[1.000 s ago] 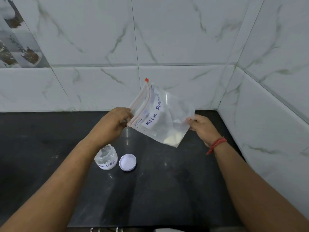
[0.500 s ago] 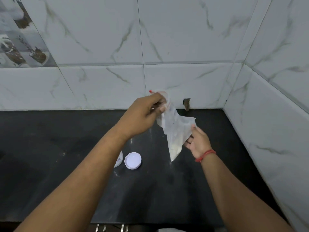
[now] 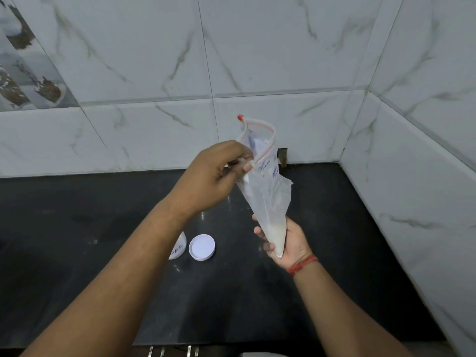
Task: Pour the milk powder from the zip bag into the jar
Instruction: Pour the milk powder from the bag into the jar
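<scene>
A clear zip bag (image 3: pixel 270 191) with a red zip strip and a handwritten label hangs upright above the counter, its mouth gaping at the top. White milk powder (image 3: pixel 277 235) has settled in its bottom corner. My left hand (image 3: pixel 213 176) pinches the bag's near rim by the zip. My right hand (image 3: pixel 288 243) cups the bottom corner from below. The small clear jar (image 3: pixel 177 247) stands on the counter, mostly hidden behind my left forearm; only its right side and part of its label show. Its white lid (image 3: pixel 202 247) lies beside it, inner side up.
The black counter (image 3: pixel 334 279) ends at white marble-look tiled walls behind and on the right, forming a corner (image 3: pixel 342 161). A small dark notch (image 3: pixel 283 157) sits in the back wall just behind the bag. The counter's front edge runs along the bottom.
The bag has gone from held flat between both hands to hanging upright. My left hand moved right to the zip rim and my right hand dropped under the bottom corner.
</scene>
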